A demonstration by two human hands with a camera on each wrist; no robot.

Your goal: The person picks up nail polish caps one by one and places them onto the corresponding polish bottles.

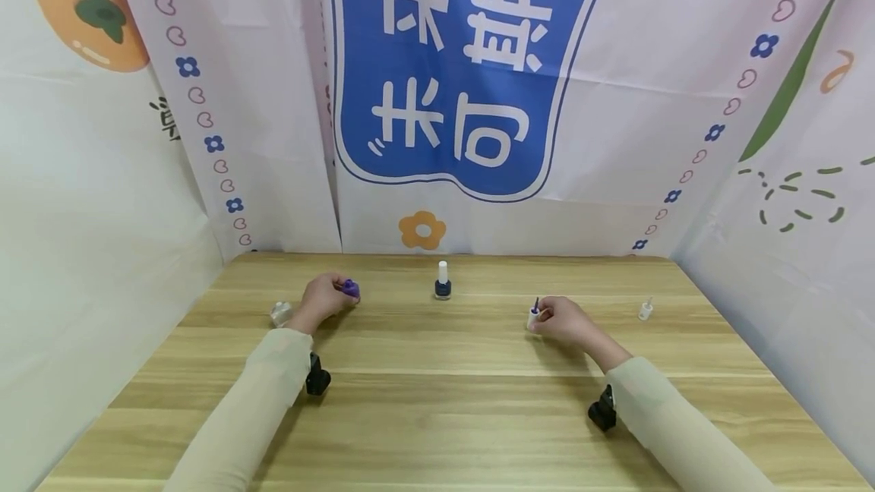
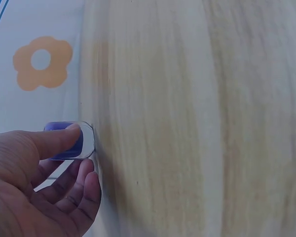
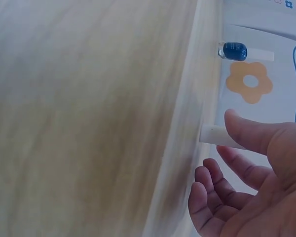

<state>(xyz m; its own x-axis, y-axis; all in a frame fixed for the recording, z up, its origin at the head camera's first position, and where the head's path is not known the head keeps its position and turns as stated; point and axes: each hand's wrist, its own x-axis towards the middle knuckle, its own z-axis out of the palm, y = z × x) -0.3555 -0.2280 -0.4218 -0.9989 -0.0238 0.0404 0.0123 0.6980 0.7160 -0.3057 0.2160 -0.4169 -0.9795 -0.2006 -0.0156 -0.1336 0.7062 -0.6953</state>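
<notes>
My left hand (image 1: 324, 300) pinches a purple nail polish bottle (image 1: 351, 288) between thumb and fingers. The bottle is uncapped; in the left wrist view its clear glass base (image 2: 89, 140) is right at the tabletop. On the other side, my right hand (image 1: 563, 321) pinches a white nail polish cap (image 1: 533, 318), its purple-coated brush pointing up. In the right wrist view the end of that cap (image 3: 212, 134) meets the table, while the thumb and fingers hide the rest. Between the hands stands a dark blue nail polish bottle (image 1: 443, 288) with its white cap on.
Beside my left wrist is a clear, pale nail polish bottle (image 1: 280, 314). Far right stands another white cap (image 1: 645, 310) with its brush up. A printed cloth (image 1: 287, 173) hangs along the back edge and sides of the wooden table (image 1: 437, 416).
</notes>
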